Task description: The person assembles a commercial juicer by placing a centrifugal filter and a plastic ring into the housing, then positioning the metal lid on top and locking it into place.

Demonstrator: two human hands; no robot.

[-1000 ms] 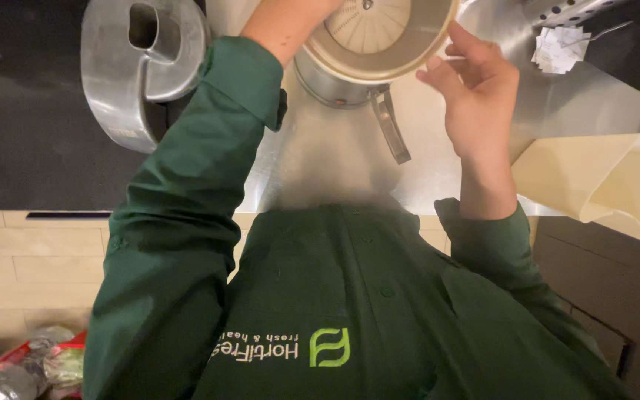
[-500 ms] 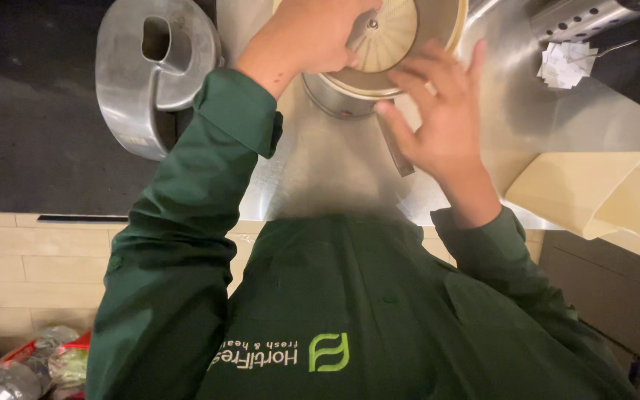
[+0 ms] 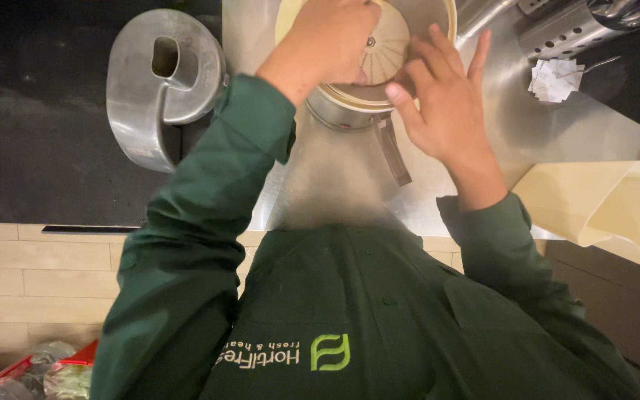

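Observation:
A round cream-coloured juicer bowl (image 3: pixel 438 18) with a ribbed strainer disc (image 3: pixel 390 44) inside sits on a steel base at the top middle. My left hand (image 3: pixel 331 44) reaches in from above the green sleeve and presses on the strainer disc, fingers curled over it. My right hand (image 3: pixel 446 111) lies against the bowl's right rim with fingers spread, thumb touching the rim. A steel latch arm (image 3: pixel 394 152) hangs down from the base below the bowl.
A steel juicer cover with a feed chute (image 3: pixel 161 89) lies on the black counter at left. A cream plastic jug (image 3: pixel 609 207) stands at right. A crumpled paper (image 3: pixel 553 78) and a perforated steel holder (image 3: pixel 564 33) sit top right. The steel counter (image 3: pixel 335 192) ends at a tiled front.
The view has shifted so the bowl sits lower in frame. My left hand has moved further into the bowl onto the strainer. My right hand has come from the right to the rim.

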